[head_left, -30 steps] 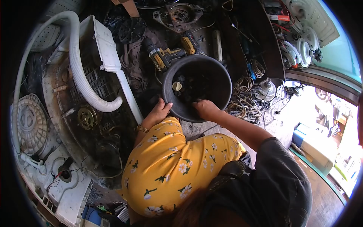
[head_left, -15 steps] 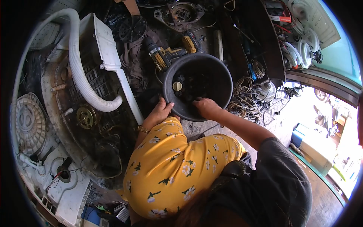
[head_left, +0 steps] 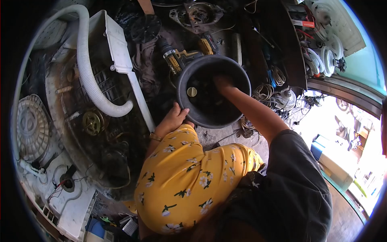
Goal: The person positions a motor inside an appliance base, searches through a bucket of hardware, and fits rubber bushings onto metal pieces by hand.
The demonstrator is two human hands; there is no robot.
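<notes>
A black bucket (head_left: pixel 213 121) stands in front of my knees with its mouth facing up. My left hand (head_left: pixel 174 119) grips its near-left rim. Deep inside the bucket is my right hand (head_left: pixel 223 83), near the far wall; its fingers are lost in the shadow and blurred. A pale round knob (head_left: pixel 192 92) lies in the bucket on the left, among dark pieces too dim to make out.
Beyond the bucket lie a yellow-black cordless drill (head_left: pixel 177 60) and a battery pack (head_left: pixel 208 43). A washing-machine tub housing (head_left: pixel 60 121) with a ribbed white hose (head_left: pixel 84 60) fills the left. Coiled wires (head_left: pixel 264 92) lie right of the bucket.
My right hand has moved from the bucket's near side deeper toward its far side. My left hand stays at the rim. The whole view has shifted slightly.
</notes>
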